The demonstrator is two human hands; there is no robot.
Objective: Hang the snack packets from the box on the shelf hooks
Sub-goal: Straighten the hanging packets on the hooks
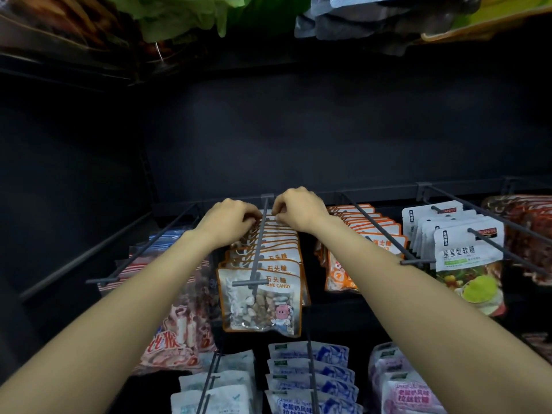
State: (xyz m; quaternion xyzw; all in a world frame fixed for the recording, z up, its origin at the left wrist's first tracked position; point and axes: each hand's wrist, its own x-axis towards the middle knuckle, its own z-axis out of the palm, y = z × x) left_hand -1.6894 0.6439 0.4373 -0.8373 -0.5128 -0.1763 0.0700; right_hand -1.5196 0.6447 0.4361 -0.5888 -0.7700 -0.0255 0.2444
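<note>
I take the grey hook [258, 245] with the stone candy packets [262, 297] as my landmark. Both hands are at its far end, close to the back rail [373, 191]. The left hand [230, 219] is on the left side of the hook, fingers curled down onto the tops of the rearmost packets. The right hand [298, 209] is on the right side, fingertips pinching the top edge of the last packet – a narrow grip. I cannot tell if the left hand truly pinches a packet. The row of packets hangs along the hook toward me. Right of it hang orange packets [363, 234], further right white packets [466, 249].
</note>
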